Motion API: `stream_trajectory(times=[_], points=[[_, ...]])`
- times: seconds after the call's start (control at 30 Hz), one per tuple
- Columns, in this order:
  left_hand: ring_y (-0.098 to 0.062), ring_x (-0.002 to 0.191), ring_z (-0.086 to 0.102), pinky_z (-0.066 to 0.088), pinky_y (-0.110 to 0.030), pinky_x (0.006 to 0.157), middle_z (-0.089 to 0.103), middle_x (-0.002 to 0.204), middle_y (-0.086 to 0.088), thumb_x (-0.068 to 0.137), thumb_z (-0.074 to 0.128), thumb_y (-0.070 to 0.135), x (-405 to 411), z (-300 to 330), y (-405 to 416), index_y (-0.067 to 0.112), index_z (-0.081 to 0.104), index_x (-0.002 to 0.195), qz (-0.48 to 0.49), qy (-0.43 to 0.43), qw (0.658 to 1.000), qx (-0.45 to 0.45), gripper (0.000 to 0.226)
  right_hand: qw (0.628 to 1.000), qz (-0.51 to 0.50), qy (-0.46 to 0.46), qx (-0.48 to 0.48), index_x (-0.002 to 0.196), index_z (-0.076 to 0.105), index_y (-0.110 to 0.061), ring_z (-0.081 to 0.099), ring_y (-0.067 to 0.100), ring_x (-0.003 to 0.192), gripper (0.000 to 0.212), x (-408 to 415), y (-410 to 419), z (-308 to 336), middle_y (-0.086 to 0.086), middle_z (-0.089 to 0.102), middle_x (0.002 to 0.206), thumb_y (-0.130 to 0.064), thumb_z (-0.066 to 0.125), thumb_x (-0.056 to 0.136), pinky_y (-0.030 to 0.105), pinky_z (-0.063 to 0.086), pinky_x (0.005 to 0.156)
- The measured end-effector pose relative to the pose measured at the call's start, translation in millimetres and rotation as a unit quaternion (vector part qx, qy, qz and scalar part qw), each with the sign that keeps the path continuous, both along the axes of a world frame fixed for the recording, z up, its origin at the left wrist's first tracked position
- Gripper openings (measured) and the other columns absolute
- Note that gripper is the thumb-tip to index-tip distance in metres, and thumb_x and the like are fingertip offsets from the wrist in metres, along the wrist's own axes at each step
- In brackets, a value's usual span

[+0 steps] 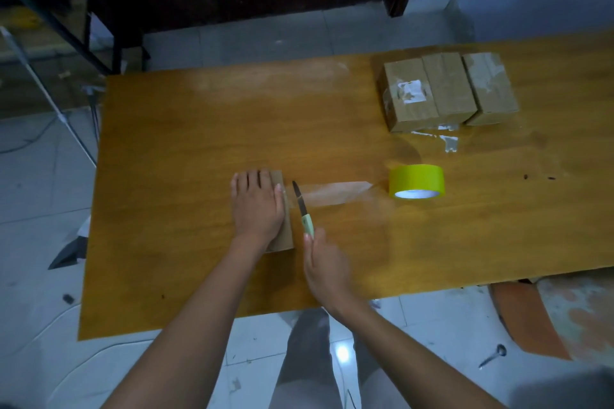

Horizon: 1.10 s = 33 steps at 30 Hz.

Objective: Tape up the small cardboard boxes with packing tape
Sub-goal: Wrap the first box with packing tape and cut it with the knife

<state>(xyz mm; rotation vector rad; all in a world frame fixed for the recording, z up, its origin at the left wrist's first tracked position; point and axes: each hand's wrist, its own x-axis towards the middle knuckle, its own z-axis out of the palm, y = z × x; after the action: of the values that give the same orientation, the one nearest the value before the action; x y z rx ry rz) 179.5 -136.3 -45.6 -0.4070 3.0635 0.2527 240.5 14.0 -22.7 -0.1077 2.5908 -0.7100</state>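
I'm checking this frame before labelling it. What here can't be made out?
- Head view: box top, hidden under the left hand.
- Right hand is motion-blurred; its grip on the knife handle is unclear.
- Whether the blade has reached the tape strip: too fine to tell.

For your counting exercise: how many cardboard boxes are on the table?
4. Three boxes stand side by side at the table's far right: left, middle, right. A fourth box lies under the left hand. No others show.
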Motion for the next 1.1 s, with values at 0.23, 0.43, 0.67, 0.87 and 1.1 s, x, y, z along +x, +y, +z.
stream_trajectory(times=[0.23,0.43,0.67,0.87,1.1], points=[[-0.034,0.109,0.049,0.034,-0.048,0.103,0.057,0.114,-0.016,0.095,0.033,0.034,1,1,-1,0.003,0.055,0.119,-0.006,0.016,1.0,-0.004,0.045,0.998,0.056,-0.003,0.037,0.108,0.045,-0.015,0.057,0.015,0.057,0.027,-5,-8,-12,-0.001,0.06,0.073,-0.035,0.027,0.104,0.024,0.038,0.045],[-0.034,0.115,0.047,0.03,-0.048,0.11,0.055,0.119,-0.016,0.098,0.032,0.034,3,-2,-1,0.003,0.052,0.124,-0.008,0.025,1.0,0.004,0.045,0.993,0.102,-0.002,0.06,0.111,0.041,-0.012,0.046,0.01,0.045,0.025,-7,-10,-20,-0.004,0.052,0.064,-0.031,0.026,0.105,0.022,0.028,0.04],[-0.034,0.116,0.046,0.032,-0.047,0.108,0.054,0.121,-0.016,0.099,0.033,0.033,3,-4,1,0.003,0.051,0.125,-0.002,0.023,1.0,0.001,0.044,0.993,0.111,-0.015,0.047,0.121,0.038,-0.005,0.047,0.018,0.052,0.029,-17,-9,-24,0.003,0.058,0.071,-0.027,0.029,0.105,0.026,0.029,0.04],[-0.034,0.115,0.046,0.032,-0.047,0.108,0.052,0.122,-0.016,0.099,0.037,0.03,3,-3,3,0.004,0.05,0.125,0.006,0.031,0.999,0.008,0.039,0.993,0.104,-0.042,0.036,0.118,0.038,-0.006,0.054,0.02,0.057,0.026,-20,-11,-26,0.003,0.061,0.075,-0.027,0.029,0.105,0.029,0.037,0.045],[-0.035,0.114,0.046,0.033,-0.048,0.108,0.05,0.12,-0.015,0.099,0.036,0.031,3,0,4,0.004,0.05,0.123,0.008,0.032,0.999,0.014,0.038,0.989,0.1,-0.103,0.045,0.133,0.031,0.001,0.066,0.031,0.085,0.035,-24,-14,-24,0.014,0.068,0.099,-0.018,0.033,0.103,0.038,0.051,0.065]])
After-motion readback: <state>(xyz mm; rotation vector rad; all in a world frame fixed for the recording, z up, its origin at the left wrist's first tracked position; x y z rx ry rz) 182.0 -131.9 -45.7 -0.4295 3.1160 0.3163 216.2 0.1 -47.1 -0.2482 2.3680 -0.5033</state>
